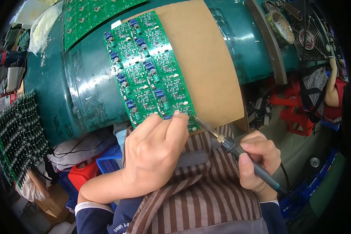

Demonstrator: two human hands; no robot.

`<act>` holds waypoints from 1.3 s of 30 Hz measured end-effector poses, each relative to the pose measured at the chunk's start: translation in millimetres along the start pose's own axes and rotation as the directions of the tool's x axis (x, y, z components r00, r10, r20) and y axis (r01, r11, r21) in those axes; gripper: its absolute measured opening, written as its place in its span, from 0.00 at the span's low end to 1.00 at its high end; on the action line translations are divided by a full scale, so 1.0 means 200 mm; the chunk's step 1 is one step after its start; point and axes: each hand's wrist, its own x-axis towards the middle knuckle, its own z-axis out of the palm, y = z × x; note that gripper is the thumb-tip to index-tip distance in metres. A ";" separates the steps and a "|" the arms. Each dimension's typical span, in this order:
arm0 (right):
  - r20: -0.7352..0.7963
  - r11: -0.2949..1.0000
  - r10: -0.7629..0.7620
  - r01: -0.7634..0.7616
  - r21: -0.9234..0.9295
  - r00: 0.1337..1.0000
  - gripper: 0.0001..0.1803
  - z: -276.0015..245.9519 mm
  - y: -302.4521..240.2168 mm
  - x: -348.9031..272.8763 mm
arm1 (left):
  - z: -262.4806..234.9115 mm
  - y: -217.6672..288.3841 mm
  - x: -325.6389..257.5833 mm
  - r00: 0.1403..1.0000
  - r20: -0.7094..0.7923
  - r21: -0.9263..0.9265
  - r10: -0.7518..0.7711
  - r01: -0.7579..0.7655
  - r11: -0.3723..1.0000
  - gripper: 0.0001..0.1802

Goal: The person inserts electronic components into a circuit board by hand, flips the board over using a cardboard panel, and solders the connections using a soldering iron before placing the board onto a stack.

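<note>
A green circuit board panel (144, 66) lies lengthwise in front of me on a sheet of brown cardboard (212, 66). Rows of small repeated circuits cover it, with blue and dark round components. My left hand (156, 148) is closed over the panel's near end, fingers curled down at its edge; the fingertips are partly hidden, and whether they also pinch something small does not show. In my right hand (259, 160) is a soldering iron (234, 147), held like a pen. Its metal tip points up and left, at the panel's near right corner beside my left fingers.
Another green board panel (93, 15) lies at the far left on the green table cover (93, 84). Stacked boards (21, 132) stand at left, below a plastic bag of pale material (45, 29). A metal bar (267, 43), fan (306, 39) and another person's arm (332, 84) are at right.
</note>
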 end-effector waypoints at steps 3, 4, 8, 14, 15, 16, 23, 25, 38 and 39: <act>0.013 1.000 0.021 -0.021 -0.017 1.000 0.12 0.01 -0.01 0.00 | 0.00 -0.01 0.00 1.000 0.003 -0.003 -0.007 0.007 1.000 0.11; 0.015 1.000 0.021 -0.021 -0.016 1.000 0.12 0.01 -0.01 0.00 | 0.00 -0.01 -0.01 1.000 -0.001 -0.008 -0.007 0.007 1.000 0.10; 0.019 0.999 0.008 -0.007 -0.032 1.000 0.12 0.00 -0.01 0.01 | 0.01 -0.01 -0.01 1.000 0.001 -0.010 -0.004 0.004 1.000 0.10; -0.071 0.997 0.002 -0.008 -0.076 0.997 0.11 -0.01 0.00 0.01 | 0.00 0.00 0.00 1.000 0.020 0.011 -0.016 0.016 1.000 0.10; -0.117 0.995 0.049 -0.059 -0.082 0.992 0.11 -0.03 0.00 0.01 | 0.00 -0.01 0.00 1.000 0.008 -0.016 -0.016 0.016 1.000 0.10; -0.141 0.993 0.051 -0.065 -0.100 0.989 0.10 -0.05 0.01 0.01 | 0.00 -0.02 0.01 1.000 -0.006 -0.043 -0.015 0.015 0.999 0.10; -0.679 0.950 -0.157 -0.077 -0.301 0.718 0.08 -0.28 0.31 0.35 | -0.05 -0.02 0.02 0.995 0.025 -0.154 -0.092 0.095 0.984 0.11; -0.561 0.790 -0.329 -0.103 -0.604 0.760 0.08 -0.42 0.49 0.46 | -0.06 -0.04 0.02 0.992 0.053 -0.258 -0.116 0.125 0.958 0.09; -0.112 0.996 0.089 -0.086 0.032 0.990 0.08 0.34 0.01 0.68 | -0.17 -0.52 0.34 0.892 -0.430 0.073 -0.142 0.191 0.979 0.08; -0.080 1.000 0.008 -0.009 -0.012 0.997 0.08 0.36 0.03 0.70 | -0.15 -0.53 0.35 0.902 -0.415 0.081 -0.120 0.168 0.982 0.09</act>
